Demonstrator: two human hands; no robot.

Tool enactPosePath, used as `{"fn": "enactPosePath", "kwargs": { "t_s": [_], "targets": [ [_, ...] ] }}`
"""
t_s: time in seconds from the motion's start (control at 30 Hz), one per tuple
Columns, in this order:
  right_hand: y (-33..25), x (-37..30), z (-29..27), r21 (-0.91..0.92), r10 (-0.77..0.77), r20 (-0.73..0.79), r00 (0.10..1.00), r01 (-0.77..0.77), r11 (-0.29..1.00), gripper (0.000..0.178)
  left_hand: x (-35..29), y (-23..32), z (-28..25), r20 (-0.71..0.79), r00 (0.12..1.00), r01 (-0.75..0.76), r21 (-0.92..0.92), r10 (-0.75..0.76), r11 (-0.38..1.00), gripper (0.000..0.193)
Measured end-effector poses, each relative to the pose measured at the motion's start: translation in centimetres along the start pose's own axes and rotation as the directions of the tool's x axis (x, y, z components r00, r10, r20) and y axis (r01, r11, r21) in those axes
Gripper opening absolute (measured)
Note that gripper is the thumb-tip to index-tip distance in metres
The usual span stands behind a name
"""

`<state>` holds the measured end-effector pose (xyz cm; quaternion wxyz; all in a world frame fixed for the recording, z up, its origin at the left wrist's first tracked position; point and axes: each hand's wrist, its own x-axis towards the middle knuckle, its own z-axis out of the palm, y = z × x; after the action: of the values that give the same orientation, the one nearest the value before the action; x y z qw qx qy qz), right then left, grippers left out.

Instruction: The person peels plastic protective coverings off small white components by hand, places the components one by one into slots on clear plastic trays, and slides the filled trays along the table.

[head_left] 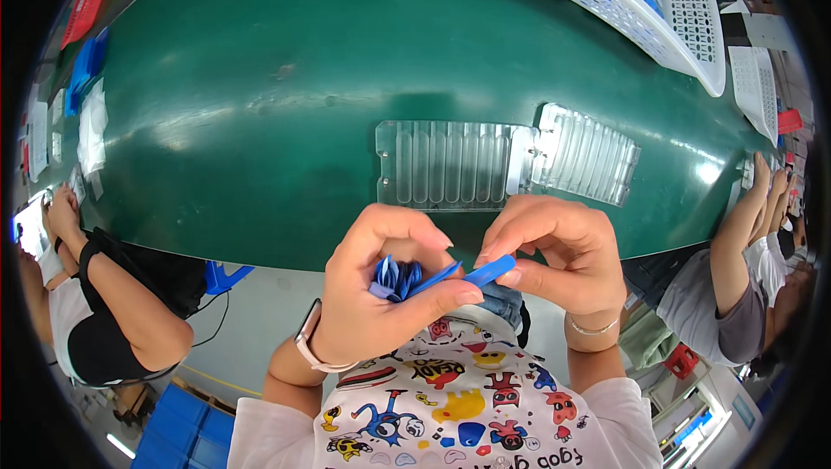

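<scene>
My left hand (pixel 363 309) is curled around a bundle of thin blue strips (pixel 396 280), with one strip sticking out past its fingers toward the right. Between the thumb and fingertips of my right hand (pixel 567 257) is a single flat blue strip (pixel 490 271), its left end close to the left thumb tip. Both hands are held in front of my body, at the near edge of the table. Just beyond them lies a clear plastic tray (pixel 446 166) with long parallel grooves. A second grooved clear panel (pixel 587 155) adjoins it at an angle on the right.
The table (pixel 260 166) is green. A white perforated basket (pixel 692 53) holding blue and white pieces stands at the far right. Blue items (pixel 85 71) and a white sheet (pixel 93 127) lie far left. People sit on both sides, their arms at the table edge.
</scene>
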<state>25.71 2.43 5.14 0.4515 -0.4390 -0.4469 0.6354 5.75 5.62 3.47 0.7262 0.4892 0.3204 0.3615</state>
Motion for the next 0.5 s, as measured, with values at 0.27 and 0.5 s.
{"fn": "enactPosePath", "kwargs": {
  "t_s": [0.27,0.5],
  "targets": [
    [0.4,-0.5,-0.2,-0.072,-0.055,-0.066,0.996,0.050,0.996,0.021,0.0,0.5,0.5,0.010,0.995,-0.095,0.302,0.096,0.949,0.032],
    [0.6,1.1,-1.9,-0.965,-0.606,0.143,0.782,0.245,0.089,0.024,0.2,1.3,-0.7,0.000,0.869,0.464,-0.353,-0.495,0.813,0.016]
  ]
}}
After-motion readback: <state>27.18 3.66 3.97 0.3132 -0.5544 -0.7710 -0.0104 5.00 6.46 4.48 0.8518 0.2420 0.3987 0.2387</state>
